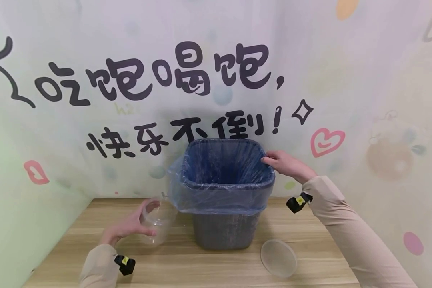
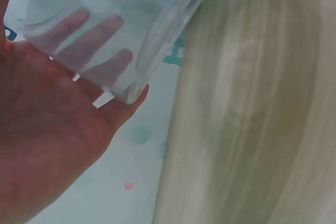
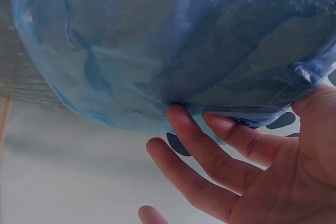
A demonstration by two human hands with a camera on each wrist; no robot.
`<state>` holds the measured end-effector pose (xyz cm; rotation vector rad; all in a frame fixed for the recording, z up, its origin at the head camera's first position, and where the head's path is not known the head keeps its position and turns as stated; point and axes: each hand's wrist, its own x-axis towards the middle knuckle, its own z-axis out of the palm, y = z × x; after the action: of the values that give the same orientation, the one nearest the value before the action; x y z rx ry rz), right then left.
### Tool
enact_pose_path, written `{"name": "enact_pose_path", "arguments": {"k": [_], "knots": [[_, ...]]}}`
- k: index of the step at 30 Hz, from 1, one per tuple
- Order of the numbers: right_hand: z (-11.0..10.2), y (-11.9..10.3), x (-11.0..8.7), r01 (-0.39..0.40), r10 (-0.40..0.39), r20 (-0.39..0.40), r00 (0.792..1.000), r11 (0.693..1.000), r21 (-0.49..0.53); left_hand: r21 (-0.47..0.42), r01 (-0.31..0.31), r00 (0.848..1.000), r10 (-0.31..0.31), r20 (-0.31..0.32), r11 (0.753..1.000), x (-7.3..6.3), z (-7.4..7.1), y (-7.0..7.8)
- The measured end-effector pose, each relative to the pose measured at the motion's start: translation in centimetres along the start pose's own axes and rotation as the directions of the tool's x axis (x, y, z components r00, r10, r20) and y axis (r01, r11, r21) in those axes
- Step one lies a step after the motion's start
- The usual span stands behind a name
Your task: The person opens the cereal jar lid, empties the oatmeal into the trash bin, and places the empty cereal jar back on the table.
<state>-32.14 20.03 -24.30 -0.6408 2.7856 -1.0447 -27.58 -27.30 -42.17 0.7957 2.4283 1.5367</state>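
Observation:
A clear plastic tub point(image 1: 157, 218) is in my left hand point(image 1: 129, 225), low over the left part of the table. Through its wall in the left wrist view, my fingers point(image 2: 94, 38) show curled around the far side. A grey trash can point(image 1: 225, 232), lined with a blue plastic bag point(image 1: 219, 200) folded over its rim, stands upright to the right of the tub. My right hand point(image 1: 289, 164) grips the can's right rim. Its thumb lies over the edge, and in the right wrist view fingertips point(image 3: 181, 116) meet the bag outside while the other fingers spread apart.
A round translucent lid point(image 1: 279, 258) lies on the wooden table point(image 1: 187, 272), in front of the can and to its right. Directly behind the can rises a printed wall point(image 1: 216, 36) with black lettering. More wall bounds the table at the left.

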Motion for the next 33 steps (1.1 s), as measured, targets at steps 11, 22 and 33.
{"name": "enact_pose_path", "arguments": {"k": [11,22,33], "knots": [[0.1,0.0,-0.1,-0.007,0.007,-0.001,1.0,1.0,0.025,-0.091,-0.071,0.983,0.086,0.164,0.993,-0.7,0.9,-1.5],[0.0,0.1,0.0,0.003,-0.003,-0.004,1.0,0.999,0.033,-0.229,-0.063,0.933,0.139,0.331,0.971,-1.4,0.8,-2.9],[0.0,0.3,0.0,-0.002,0.002,-0.003,1.0,0.999,0.048,-0.185,-0.01,0.919,0.082,0.385,0.983,-1.8,1.3,-1.9]]}}
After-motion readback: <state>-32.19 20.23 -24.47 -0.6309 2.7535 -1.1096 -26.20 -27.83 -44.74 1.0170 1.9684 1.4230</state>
